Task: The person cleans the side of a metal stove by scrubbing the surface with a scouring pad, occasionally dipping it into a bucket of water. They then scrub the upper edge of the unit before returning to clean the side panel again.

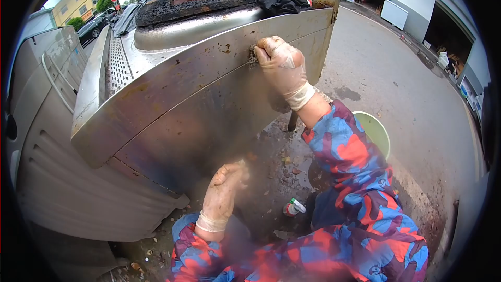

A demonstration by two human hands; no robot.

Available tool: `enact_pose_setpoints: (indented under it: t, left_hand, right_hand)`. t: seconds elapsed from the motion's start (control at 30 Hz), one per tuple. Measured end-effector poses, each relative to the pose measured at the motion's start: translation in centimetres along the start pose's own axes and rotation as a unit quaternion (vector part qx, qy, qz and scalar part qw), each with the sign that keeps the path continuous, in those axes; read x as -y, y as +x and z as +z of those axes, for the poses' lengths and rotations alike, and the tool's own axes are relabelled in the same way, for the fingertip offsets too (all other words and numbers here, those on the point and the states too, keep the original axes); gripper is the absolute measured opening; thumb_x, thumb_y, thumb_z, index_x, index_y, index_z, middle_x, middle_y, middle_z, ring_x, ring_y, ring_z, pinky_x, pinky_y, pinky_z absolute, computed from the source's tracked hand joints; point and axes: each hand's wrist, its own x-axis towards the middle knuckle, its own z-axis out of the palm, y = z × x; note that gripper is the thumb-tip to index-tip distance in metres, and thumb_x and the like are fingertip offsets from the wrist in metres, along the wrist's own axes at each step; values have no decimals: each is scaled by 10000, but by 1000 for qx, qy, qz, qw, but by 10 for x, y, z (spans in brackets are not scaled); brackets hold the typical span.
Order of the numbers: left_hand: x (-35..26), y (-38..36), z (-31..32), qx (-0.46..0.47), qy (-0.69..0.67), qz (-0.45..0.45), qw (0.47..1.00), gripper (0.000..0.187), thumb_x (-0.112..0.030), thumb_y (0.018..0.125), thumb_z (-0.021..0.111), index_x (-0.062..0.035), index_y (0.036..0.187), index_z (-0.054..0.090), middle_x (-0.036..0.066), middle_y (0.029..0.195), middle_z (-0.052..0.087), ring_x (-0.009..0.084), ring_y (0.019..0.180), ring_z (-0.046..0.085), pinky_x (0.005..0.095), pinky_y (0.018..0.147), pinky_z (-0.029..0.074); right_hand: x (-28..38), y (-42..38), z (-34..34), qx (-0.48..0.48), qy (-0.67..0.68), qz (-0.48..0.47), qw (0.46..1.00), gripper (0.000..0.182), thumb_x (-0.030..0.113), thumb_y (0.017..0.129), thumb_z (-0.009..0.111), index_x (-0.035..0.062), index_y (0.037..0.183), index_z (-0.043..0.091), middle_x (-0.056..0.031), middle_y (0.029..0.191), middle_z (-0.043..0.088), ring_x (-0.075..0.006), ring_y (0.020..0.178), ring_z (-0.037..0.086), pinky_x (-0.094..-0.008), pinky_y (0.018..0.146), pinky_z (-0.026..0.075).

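Two gloved hands: right hand point(282, 65) clenched on a soft, squashy scrubbing pad point(253, 56) against the stiff greasy steel cabinet point(198, 104); left hand point(225, 185) loosely curled below, grasping nothing visible

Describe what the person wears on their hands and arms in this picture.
Both hands wear thin, translucent, cream-coloured disposable gloves, soiled with grime: the right hand and the left hand. Each glove ends in a rolled cuff at the wrist. The sleeves are a bright camouflage-like pattern of blue, red and dark purple patches.
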Motion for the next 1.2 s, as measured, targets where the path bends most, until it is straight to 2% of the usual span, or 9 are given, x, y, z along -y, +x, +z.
enact_pose_setpoints:
  t: [0.1, 0.23, 0.37, 0.5, 0.7, 0.77, 0.97, 1.03, 1.2]
  left_hand:
    - [-1, -3, 3, 1, -9, -1, 1000, 170, -96, 933, 597, -59, 1098, 616, 86, 1091, 636, 173, 928, 634, 279, 765, 519]
    - [2, 1, 0, 6, 1, -4, 1000, 173, -93, 934, 595, -55, 1101, 616, 88, 1083, 638, 173, 922, 636, 280, 764, 524]
    - [1, -2, 4, 8, -23, -1, 1000, 175, -94, 935, 594, -53, 1103, 617, 91, 1075, 639, 174, 922, 637, 277, 764, 523]
    - [-1, 0, 2, 7, 5, -1, 1000, 175, -98, 935, 596, -51, 1102, 619, 88, 1072, 638, 174, 922, 637, 274, 762, 522]
    - [-2, -4, 2, 7, -4, -15, 1000, 181, -106, 935, 599, -53, 1107, 614, 82, 1080, 632, 170, 925, 631, 274, 766, 516]
    - [-3, -1, 2, 9, 6, -14, 1000, 182, -108, 934, 600, -54, 1108, 613, 82, 1082, 631, 171, 928, 629, 275, 770, 514]
    - [-1, -1, 1, 11, -15, -16, 1000, 184, -114, 934, 602, -57, 1109, 612, 85, 1083, 629, 172, 941, 626, 281, 779, 506]
    - [0, 1, 0, 17, -6, -6, 1000, 188, -118, 933, 604, -57, 1112, 612, 85, 1077, 631, 169, 934, 628, 279, 776, 508]
    - [1, -2, 1, 9, 2, -4, 1000, 191, -117, 932, 605, -56, 1112, 613, 85, 1073, 635, 167, 923, 631, 278, 771, 512]
  right_hand:
    - [-17, 7, 0, -46, -9, 26, 999, 100, 183, 848, 644, 89, 829, 617, -120, 811, 628, -324, 736, 637, -407, 650, 515]
    - [1, 1, -1, 9, -15, -19, 1000, 104, 189, 852, 641, 90, 830, 615, -119, 799, 624, -314, 746, 640, -400, 653, 516]
    - [-12, 8, 1, -46, -13, 4, 999, 100, 194, 858, 637, 102, 827, 613, -109, 804, 626, -314, 733, 639, -406, 640, 512]
    - [2, 1, 0, -12, -19, -26, 999, 99, 192, 861, 635, 100, 830, 615, -107, 797, 628, -308, 721, 638, -406, 638, 513]
    - [-8, 7, 0, -31, -32, 7, 999, 109, 202, 861, 636, 105, 818, 611, -107, 795, 623, -307, 719, 640, -395, 633, 517]
    - [2, 1, 1, -3, -21, -29, 999, 112, 196, 863, 633, 96, 820, 610, -111, 794, 624, -312, 723, 640, -400, 635, 516]
    - [-14, 8, -3, -40, -19, 8, 999, 109, 193, 863, 632, 93, 822, 613, -111, 821, 632, -316, 742, 641, -399, 652, 515]
    - [1, 3, -5, 22, -21, -30, 999, 111, 194, 863, 634, 89, 829, 619, -112, 822, 641, -314, 749, 643, -399, 651, 515]
    - [-18, 9, -5, -24, -18, 20, 999, 104, 195, 861, 630, 97, 829, 622, -108, 824, 640, -315, 751, 644, -399, 654, 517]
